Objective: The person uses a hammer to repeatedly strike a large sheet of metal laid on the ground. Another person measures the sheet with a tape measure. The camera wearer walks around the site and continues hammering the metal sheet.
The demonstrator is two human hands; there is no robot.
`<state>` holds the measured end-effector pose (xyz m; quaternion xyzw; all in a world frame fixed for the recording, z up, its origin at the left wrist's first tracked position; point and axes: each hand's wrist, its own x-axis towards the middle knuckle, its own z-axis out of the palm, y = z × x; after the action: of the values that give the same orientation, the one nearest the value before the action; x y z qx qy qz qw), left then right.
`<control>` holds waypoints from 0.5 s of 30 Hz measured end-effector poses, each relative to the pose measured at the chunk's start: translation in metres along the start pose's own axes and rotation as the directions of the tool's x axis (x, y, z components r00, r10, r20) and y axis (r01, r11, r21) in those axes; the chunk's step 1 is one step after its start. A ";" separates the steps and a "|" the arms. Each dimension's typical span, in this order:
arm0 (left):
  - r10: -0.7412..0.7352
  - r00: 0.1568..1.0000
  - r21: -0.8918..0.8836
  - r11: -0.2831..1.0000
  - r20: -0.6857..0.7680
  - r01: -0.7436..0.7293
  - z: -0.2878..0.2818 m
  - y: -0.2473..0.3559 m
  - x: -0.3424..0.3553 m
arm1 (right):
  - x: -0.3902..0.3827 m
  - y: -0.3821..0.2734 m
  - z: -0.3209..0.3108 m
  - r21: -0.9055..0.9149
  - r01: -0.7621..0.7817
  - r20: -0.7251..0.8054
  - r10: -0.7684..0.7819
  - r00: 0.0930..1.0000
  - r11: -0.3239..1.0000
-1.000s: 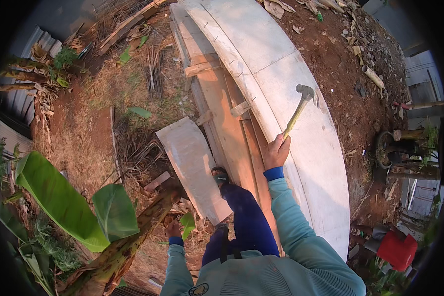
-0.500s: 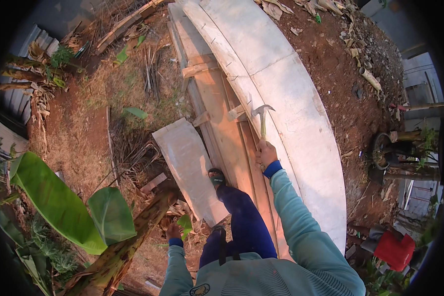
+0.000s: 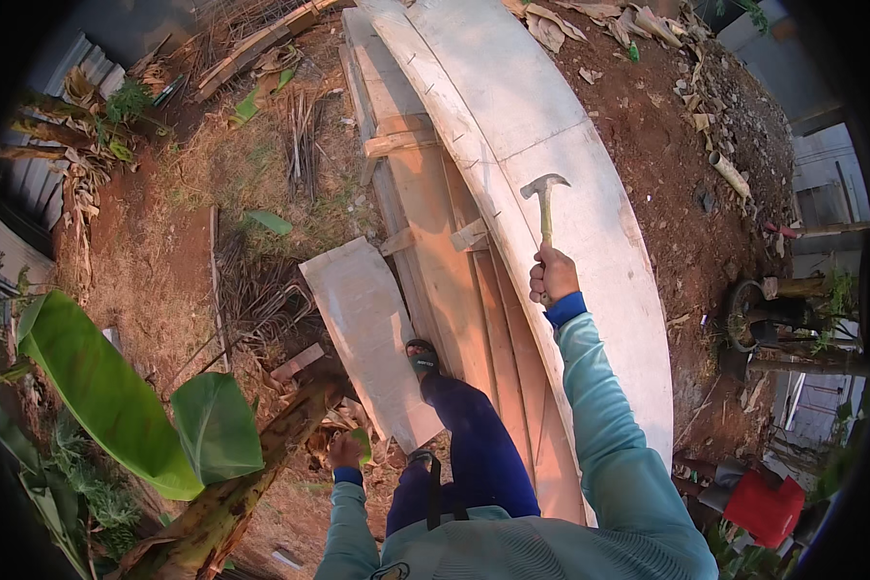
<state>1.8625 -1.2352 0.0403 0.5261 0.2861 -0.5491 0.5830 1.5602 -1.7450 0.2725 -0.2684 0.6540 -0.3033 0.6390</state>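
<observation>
My right hand (image 3: 554,275) is closed around the handle of a claw hammer (image 3: 546,198), whose metal head is up over a long pale panel (image 3: 551,87). Along the panel's left side runs a wooden edge strip (image 3: 483,184) with several nails sticking out of it. Under and beside it lie long brown planks (image 3: 430,222) with short wooden crosspieces (image 3: 401,142). Low on the left, my left hand (image 3: 346,450) has its fingers curled beside a green leaf; what they hold, if anything, is hidden. A short pale board (image 3: 358,309) lies by my feet.
A large banana leaf (image 3: 106,387) and a brown stem (image 3: 232,483) stand close on my left. Dry fronds (image 3: 261,280) litter the soil. To the right are a wheel (image 3: 744,314), a pale tube (image 3: 730,174) and something red (image 3: 764,507), perhaps a person's clothing.
My right hand and the hammer have moved right, with the head lifted off the nailed edge strip to over the pale panel. My left hand has shifted only slightly; the view has tilted a little.
</observation>
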 end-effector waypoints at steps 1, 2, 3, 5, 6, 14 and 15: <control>0.022 0.990 0.054 0.998 -0.140 -0.015 0.014 -0.003 -0.013 | -0.014 -0.017 -0.006 0.053 0.115 -0.033 -0.113 0.993 0.992; 0.097 0.988 0.219 0.973 -0.121 -0.068 0.016 -0.006 -0.022 | -0.026 -0.031 -0.003 0.099 0.271 -0.067 -0.265 0.962 0.958; 0.174 0.981 0.369 0.920 -0.080 -0.133 0.021 -0.008 -0.024 | -0.031 -0.044 0.000 0.083 0.443 -0.128 -0.431 0.893 0.893; 0.265 0.964 0.536 0.819 -0.034 -0.206 0.029 -0.005 -0.027 | -0.036 -0.068 0.006 0.160 0.650 -0.244 -0.608 0.755 0.743; 0.283 0.958 0.563 0.799 -0.039 -0.213 0.032 -0.005 -0.029 | -0.036 -0.074 0.011 0.197 0.728 -0.307 -0.664 0.682 0.656; 0.080 0.994 0.202 0.977 -0.069 -0.065 0.022 0.000 -0.012 | 0.004 -0.002 -0.027 0.034 -0.232 0.144 0.225 0.964 0.972; 0.188 0.976 0.328 0.934 -0.113 -0.142 0.025 -0.005 -0.017 | -0.004 -0.028 -0.008 0.083 -0.091 0.081 0.084 0.993 0.992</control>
<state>1.8474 -1.2516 0.0609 0.6732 0.1892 -0.4980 0.5129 1.5511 -1.7603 0.2964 -0.2230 0.6263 -0.2924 0.6874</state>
